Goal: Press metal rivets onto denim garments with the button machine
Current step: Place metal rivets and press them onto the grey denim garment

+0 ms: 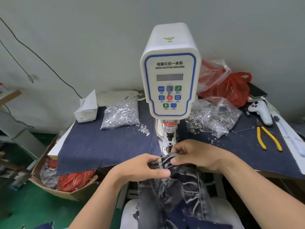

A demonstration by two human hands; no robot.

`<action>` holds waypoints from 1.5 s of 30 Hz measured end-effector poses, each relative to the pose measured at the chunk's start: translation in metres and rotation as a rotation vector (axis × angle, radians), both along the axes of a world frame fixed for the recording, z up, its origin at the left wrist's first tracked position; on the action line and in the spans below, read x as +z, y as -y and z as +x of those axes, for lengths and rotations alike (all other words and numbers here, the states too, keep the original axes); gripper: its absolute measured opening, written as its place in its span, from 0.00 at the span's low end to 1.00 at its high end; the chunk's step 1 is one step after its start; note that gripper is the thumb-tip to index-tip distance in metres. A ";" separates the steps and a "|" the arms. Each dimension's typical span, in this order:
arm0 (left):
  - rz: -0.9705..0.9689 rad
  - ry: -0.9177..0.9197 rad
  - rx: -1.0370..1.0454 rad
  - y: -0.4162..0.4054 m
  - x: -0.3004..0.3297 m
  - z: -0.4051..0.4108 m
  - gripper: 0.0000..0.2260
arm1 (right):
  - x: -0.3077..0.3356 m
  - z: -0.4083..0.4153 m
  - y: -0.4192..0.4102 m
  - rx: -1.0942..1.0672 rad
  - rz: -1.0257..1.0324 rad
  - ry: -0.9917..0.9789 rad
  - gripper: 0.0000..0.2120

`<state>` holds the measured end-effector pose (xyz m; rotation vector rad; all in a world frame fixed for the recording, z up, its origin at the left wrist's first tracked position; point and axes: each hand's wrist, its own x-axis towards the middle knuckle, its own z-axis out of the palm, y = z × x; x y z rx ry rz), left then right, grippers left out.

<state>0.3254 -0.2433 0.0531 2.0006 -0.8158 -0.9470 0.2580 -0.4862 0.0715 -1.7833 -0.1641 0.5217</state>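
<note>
Both hands pinch the denim garment (179, 176) at the bench (99, 146) edge — left hand (145, 167) gripping the bunched hem, right hand (196, 154) curled over the fold, just beside the lower die (170, 145) of the button machine (170, 71). The risk now — fingertips sit near the punch, and bunched cloth could set a rivet crooked or through extra layers

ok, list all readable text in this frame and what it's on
"伺服钉扣一体机" and "SERVO BUTTON MACHINE": front panel of the white, blue-trimmed button machine.
"MENU": blue square button on that panel.
"CARE OF" and "FINGER", partly cut off: red and white warning label on the press head.
Digital display: digits unclear.
Captions under the other buttons: too small.
Yellow triangle sticker: symbol only.
</note>
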 end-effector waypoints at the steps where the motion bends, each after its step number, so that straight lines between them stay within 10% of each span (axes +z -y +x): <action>1: -0.005 0.022 -0.016 0.005 0.000 0.001 0.10 | 0.002 0.001 0.000 0.021 -0.013 0.006 0.04; 7: -0.294 -0.284 0.103 -0.013 -0.008 0.012 0.15 | 0.017 -0.001 0.040 0.246 -0.403 -0.076 0.17; 13: -0.002 -0.088 -0.008 -0.002 -0.002 0.015 0.30 | -0.010 -0.003 0.036 -0.043 0.084 -0.147 0.05; 17: 0.125 0.044 -0.105 0.024 0.003 0.005 0.13 | -0.013 0.006 0.020 -0.092 0.192 -0.145 0.09; 22: -0.234 -0.285 0.178 0.025 -0.013 -0.006 0.29 | -0.014 0.006 0.036 -0.136 -0.164 0.031 0.12; 29: -0.027 -0.347 0.311 0.011 -0.005 0.035 0.25 | -0.046 0.034 0.088 -0.734 -1.020 0.290 0.08; 37: 0.175 0.325 0.641 0.018 -0.033 0.056 0.19 | -0.056 0.054 0.074 -0.734 -1.206 0.330 0.08; 45: 0.183 0.311 0.784 0.024 -0.038 0.057 0.08 | -0.053 0.056 0.071 -0.751 -1.239 0.370 0.09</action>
